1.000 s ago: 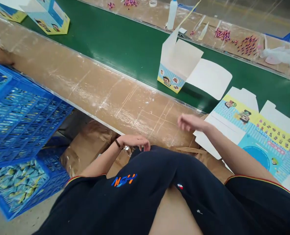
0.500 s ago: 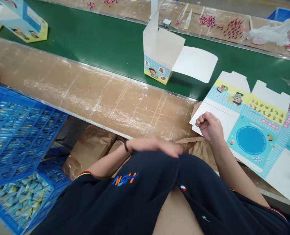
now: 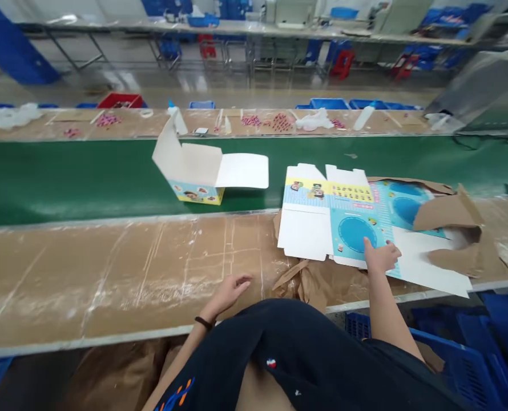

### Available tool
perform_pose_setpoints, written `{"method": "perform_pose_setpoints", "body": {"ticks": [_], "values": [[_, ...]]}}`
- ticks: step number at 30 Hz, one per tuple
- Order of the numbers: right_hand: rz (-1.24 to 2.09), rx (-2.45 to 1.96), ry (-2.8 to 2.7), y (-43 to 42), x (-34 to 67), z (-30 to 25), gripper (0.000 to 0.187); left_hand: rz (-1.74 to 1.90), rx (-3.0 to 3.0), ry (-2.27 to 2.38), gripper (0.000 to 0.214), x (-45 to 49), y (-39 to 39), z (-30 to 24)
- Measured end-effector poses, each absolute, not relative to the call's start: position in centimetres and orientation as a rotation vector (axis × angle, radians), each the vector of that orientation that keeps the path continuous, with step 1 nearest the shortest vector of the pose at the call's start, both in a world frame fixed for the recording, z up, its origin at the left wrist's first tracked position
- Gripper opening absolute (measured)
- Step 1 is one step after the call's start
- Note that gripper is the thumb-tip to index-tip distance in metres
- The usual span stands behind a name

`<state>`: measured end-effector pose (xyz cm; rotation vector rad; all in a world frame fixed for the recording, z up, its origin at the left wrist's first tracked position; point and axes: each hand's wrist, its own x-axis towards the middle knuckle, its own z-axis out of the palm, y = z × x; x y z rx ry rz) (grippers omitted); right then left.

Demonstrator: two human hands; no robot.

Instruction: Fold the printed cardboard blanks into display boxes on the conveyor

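My right hand [image 3: 381,257] is over the flat printed carton sheets [image 3: 309,231], thumb and fingers apart, with nothing gripped; whether it touches the top sheet I cannot tell. These sheets are blue, yellow and white, with cartoon figures and a round blue panel. Above the brown ledge near my body, my left hand [image 3: 232,290] is empty, its fingers loosely extended. A partly folded carton [image 3: 198,191] stands upright on the green conveyor belt [image 3: 65,177], its white flaps raised and spread to the side.
Torn brown cardboard [image 3: 455,222] lies around the sheets at the right. Crumpled brown paper [image 3: 311,285] hangs at the ledge's front edge. Blue crates [image 3: 463,365] are below at the right. Across the belt, a far ledge bears small pink pieces [image 3: 282,121] and a glue bottle [image 3: 364,116].
My view has lifted and turned right. My right hand has moved right over the sheets and its curled fingers have spread. My left hand has moved forward from my body over the ledge.
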<state>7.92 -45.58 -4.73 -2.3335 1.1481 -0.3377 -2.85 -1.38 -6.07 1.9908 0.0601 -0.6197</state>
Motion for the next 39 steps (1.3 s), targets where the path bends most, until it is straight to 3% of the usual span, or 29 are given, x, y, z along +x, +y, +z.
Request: {"method": "perform_pose_setpoints", "body": {"ticks": [5, 12, 15, 23, 30, 34, 39], "values": [[-0.417, -2.014, 1.485, -48.1, 4.0, -4.7, 0.077, -0.708, 1.746, -0.022, 0.032, -1.5, -6.3, -8.6], [-0.330, -1.615, 1.342, -43.5, 1.4, -8.0, 0.043, -0.768, 1.756, 0.019, 0.029, -1.6, -5.4, -10.5], [-0.267, -1.582, 1.245, -42.6, 0.6, -8.0, 0.040, -0.747, 1.771, 0.064, 0.032, -1.8, -5.3, -11.4], [-0.189, -2.059, 1.175, -46.5, 4.0, -1.6, 0.038, -0.662, 1.632, 0.172, 0.036, -1.4, -5.9, -9.7], [0.064, -2.327, 1.157, -46.4, 13.6, 0.2, 0.072, -0.414, 1.672, 0.273, 0.018, 10.8, -9.7, -4.1], [0.138, -2.438, 1.149, -45.1, 14.3, -0.4, 0.063, -0.400, 1.756, 0.308, 0.021, 17.6, -13.4, -3.8], [0.173, -2.517, 1.096, -45.0, 13.9, -1.2, 0.059, -0.324, 1.889, 0.467, 0.035, 19.0, -15.1, -5.1]]}}
